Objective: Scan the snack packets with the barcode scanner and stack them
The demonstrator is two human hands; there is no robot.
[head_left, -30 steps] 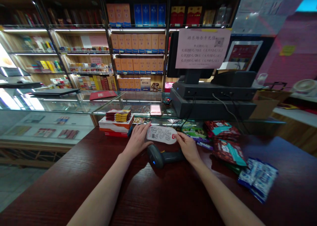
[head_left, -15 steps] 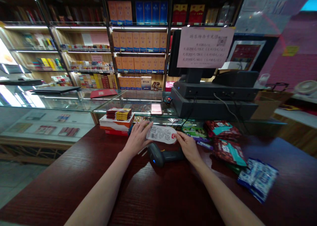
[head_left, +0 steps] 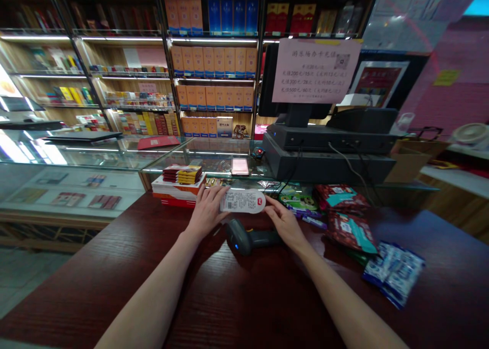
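Observation:
A flat white package [head_left: 244,201] with a rounded end, dark print, a barcode and a red mark is held level above the desk. My left hand [head_left: 207,209] grips its left end, fingers over the top and thumb below. The fingers of my right hand [head_left: 281,219] pinch its rounded right end. What lies behind the package is hidden, so its exact kind does not show. Just below, a dark grey barcode scanner [head_left: 250,238] lies on the brown desk [head_left: 237,303], its handle pointing right beneath my right hand.
Red and yellow sachets [head_left: 182,174] sit on an orange-white box [head_left: 178,191] at left. At right lie brown snack bags [head_left: 349,232], blue-white packets [head_left: 395,272] and a green packet [head_left: 300,201]. Behind stands a monitor with a pink sign [head_left: 315,74] above a cash drawer [head_left: 328,160].
The package has turned slightly and now lies more level, with its right end raised. Both hands still hold it and have shifted slightly left. The scanner stays on the desk.

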